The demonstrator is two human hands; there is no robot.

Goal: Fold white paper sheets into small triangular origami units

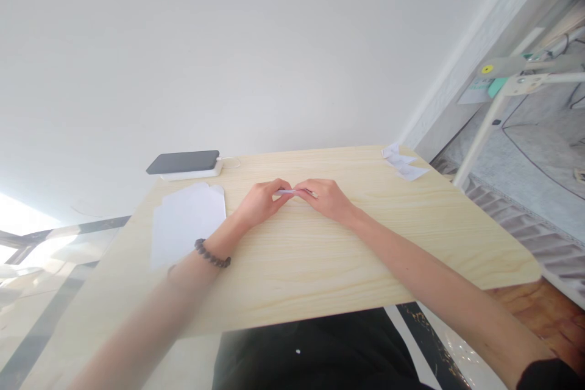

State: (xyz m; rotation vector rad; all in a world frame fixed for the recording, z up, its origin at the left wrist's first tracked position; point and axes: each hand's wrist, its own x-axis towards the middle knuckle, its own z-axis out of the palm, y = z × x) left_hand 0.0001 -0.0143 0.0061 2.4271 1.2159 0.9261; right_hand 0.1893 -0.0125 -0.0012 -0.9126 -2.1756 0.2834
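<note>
Over the middle of the wooden table (292, 274), a small piece of folded white paper (286, 191) is pinched between both hands. My left hand (264, 201) grips its left end with thumb and fingers, a dark bead bracelet (212, 254) on the wrist. My right hand (326, 198) closes on its right end, the fingertips of the two hands almost meeting. Most of the paper is hidden by the fingers, so its full shape cannot be made out. Left of my left hand lies a stack of white paper sheets (189, 219).
At the back left a dark phone-like slab (185, 162) rests on a white block, with a white cable (232, 162) beside it. Several folded white paper pieces (404, 166) lie at the back right corner. Behind the table stands a pale wall (274, 55); a white metal frame (484, 128) rises at right.
</note>
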